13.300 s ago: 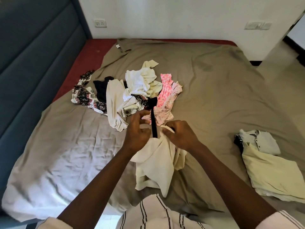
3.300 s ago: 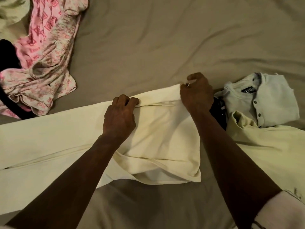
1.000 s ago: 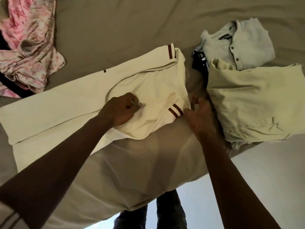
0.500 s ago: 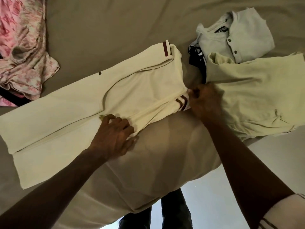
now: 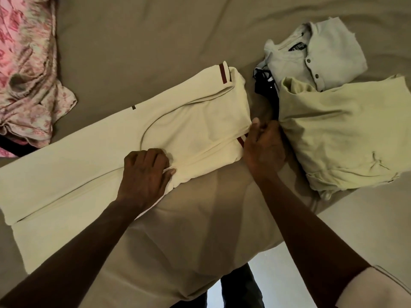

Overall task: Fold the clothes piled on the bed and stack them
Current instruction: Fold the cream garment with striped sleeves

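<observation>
The shirt point(image 5: 155, 134) lies flat across the bed point(image 5: 144, 41), running from well past the left hand to just under the right hand. The left hand point(image 5: 144, 172) has its fingers curled and pinches a ridge of cloth at the near seam. The right hand point(image 5: 263, 147) grips the striped cuff of the near sleeve, thumb on top. Just right of the right hand sits the stack point(image 5: 347, 134), its green piece partly over a grey top point(image 5: 315, 52). Far left of the left hand is the pink pile point(image 5: 26, 74). The shirt looks light, soft and limp, likely to sag and crease wherever nothing holds it, though hardly slippery. The best holds, I judge, are seams and hems: cuff, shoulder, bottom edge, hands wide apart, so each panel turns over as one sheet instead of bunching
</observation>
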Tool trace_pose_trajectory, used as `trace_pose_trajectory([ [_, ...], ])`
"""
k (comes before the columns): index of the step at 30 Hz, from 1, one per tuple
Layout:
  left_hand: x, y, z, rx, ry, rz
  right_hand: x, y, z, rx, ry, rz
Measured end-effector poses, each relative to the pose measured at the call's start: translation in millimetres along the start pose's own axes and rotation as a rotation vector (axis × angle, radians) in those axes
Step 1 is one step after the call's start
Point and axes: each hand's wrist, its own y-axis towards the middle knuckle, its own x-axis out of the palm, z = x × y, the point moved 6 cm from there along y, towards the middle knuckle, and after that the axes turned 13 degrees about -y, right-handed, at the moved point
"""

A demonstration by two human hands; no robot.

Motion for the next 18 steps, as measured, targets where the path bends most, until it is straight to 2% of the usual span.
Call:
trace_pose_trajectory([
  [2,0,1,0,0.013,-0.013,0.011,5,0,-11,-0.095,-0.116,-0.072],
  [4,1,5,-1,0.033,-0.025,0.003,-3,11,-15,-0.185,-0.201,-0.042],
  [6,3,10,-3,0.054,-0.023,-0.034,-18,32,-8,-0.184,-0.237,0.033],
  [8,3,14,-3,0.033,-0.037,-0.049,-24,45,0,-0.144,-0.251,-0.013],
  [11,-12,42,6,-0.049,-0.139,0.046,-25,36,-4,-0.153,-0.322,-0.072],
  [13,-27,86,20,-0.072,-0.186,0.131,-15,25,6,-0.057,-0.306,-0.177],
  [14,-33,112,25,-0.089,-0.200,0.153,-8,19,16,0.036,-0.237,-0.285],
  [16,-38,169,35,-0.132,-0.190,0.127,9,6,35,0.328,0.051,-0.520],
  [18,-31,220,42,-0.185,-0.102,0.003,20,-7,37,0.561,0.360,-0.674],
])
